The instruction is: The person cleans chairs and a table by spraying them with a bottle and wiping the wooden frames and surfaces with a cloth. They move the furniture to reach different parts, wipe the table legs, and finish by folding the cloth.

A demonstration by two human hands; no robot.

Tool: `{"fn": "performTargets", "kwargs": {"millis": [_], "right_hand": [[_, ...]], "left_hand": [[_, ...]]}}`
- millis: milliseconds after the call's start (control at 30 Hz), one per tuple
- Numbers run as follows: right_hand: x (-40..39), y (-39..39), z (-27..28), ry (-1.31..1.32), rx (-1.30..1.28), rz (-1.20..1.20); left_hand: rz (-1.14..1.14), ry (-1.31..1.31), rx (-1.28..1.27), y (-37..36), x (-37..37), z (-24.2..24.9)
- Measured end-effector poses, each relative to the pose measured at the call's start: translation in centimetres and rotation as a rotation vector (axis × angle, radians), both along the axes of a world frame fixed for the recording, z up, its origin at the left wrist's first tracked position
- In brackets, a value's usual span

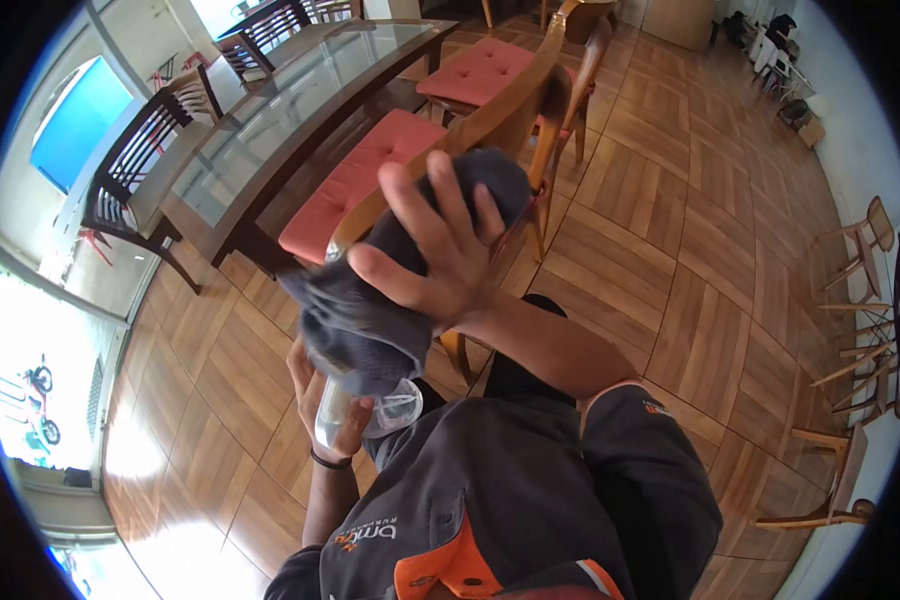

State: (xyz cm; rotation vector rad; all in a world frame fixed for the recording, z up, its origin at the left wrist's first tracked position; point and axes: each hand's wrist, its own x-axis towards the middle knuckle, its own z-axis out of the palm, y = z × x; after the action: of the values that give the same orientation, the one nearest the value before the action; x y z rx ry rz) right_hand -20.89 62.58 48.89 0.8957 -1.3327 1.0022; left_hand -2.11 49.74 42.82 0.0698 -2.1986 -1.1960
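My right hand (440, 245) is raised in front of a wooden chair (505, 125), its fingers spread over a bunched dark grey cloth (370, 335) and gripping it. The cloth overlaps the chair's curved backrest in this view and hangs down toward my other hand. Lower and to the left, my left hand (310, 400) is wrapped round a clear plastic bottle (335, 412), with a dark band on the wrist. The bottle's upper part is hidden behind the cloth. A transparent rounded piece (398, 408) shows just right of the bottle.
A glass-topped wooden table (300, 85) stands ahead, with red cushions (370, 180) on the seats along its near side. Dark slatted chairs (145, 155) are on its far side. More wooden chairs (855, 240) line the right wall. The floor (660, 230) has wood-patterned tiles.
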Motion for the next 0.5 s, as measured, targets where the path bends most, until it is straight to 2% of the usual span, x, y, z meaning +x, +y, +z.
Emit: {"fn": "performTargets", "kwargs": {"millis": [67,133,233,333,433,500], "right_hand": [[1.1,0.0,1.8,-0.097,0.001,0.049],[0.5,-0.9,-0.9,0.042,0.028,-0.051],[-1.3,-2.0,-7.5,0.268,0.116,-0.188],[-2.1,1.4,-9.7,0.234,0.382,-0.039],[0.4,4.7,-4.0,0.165,0.13,-0.12],[0.7,5.8,1.9,0.131,0.125,-0.151]], "left_hand": [[-0.001,-0.049,-0.013,-2.0,1.2,-3.3],[0.024,-0.033,0.052,-2.6,1.2,-4.8],[0.094,0.069,0.014,-0.8,-0.8,-1.1],[0.072,0.097,0.027,0.0,-1.6,0.2],[0.098,0.137,0.021,-0.1,-2.0,0.1],[0.079,0.102,0.057,-0.7,-2.2,-0.8]]}}
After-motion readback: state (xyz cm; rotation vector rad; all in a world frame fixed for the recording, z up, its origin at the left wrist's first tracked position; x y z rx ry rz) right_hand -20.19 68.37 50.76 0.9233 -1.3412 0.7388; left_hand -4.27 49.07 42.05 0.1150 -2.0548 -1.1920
